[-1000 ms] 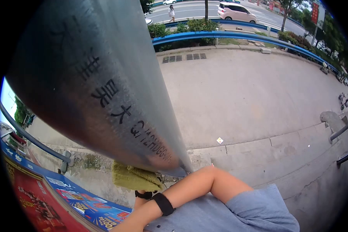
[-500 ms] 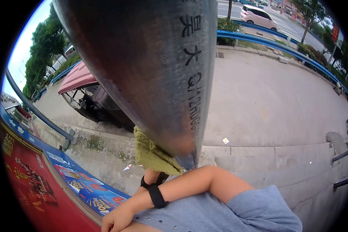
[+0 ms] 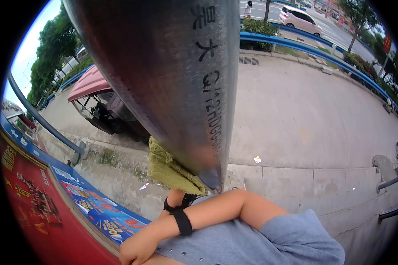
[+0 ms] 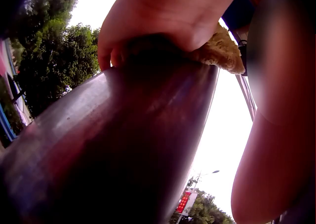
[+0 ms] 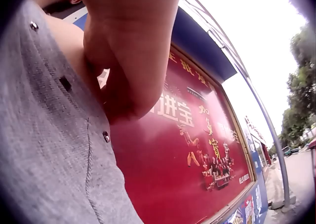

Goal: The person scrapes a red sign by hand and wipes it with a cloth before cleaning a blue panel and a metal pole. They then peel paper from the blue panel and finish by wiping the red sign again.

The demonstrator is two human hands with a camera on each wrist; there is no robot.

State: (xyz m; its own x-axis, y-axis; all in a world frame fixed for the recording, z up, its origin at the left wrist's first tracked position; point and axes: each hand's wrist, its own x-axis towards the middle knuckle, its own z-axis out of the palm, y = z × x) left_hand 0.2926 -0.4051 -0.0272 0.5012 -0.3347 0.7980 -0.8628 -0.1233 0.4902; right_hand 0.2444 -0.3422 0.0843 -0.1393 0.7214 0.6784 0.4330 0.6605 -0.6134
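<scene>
A thick grey metal pole (image 3: 181, 88) with black stencilled characters rises close in front of me. Against its lower left side in the head view is a folded yellow-green towel (image 3: 170, 170). My left hand (image 4: 163, 19) holds the towel (image 4: 224, 51) to the pole (image 4: 118, 135), fingers curving over the pole's side in the left wrist view; pole and towel hide that hand in the head view. Across my body lies my right arm, a black strap at its wrist. My right hand (image 3: 139, 247), fingers loosely curled and no object visible in it, is beside my other arm's bare skin.
At the left stands a red and blue poster board (image 3: 35, 194) with a slanting metal rail (image 3: 44, 117) behind it. A pink-roofed three-wheeler (image 3: 106, 104) is parked beyond the pole. Farther off are a blue guardrail (image 3: 305, 46) and a pink car (image 3: 300, 21).
The head view has swung left, so the pole stands more upright in it and the three-wheeler shows. My right hand has come into sight at the lower left. The towel stays at the pole.
</scene>
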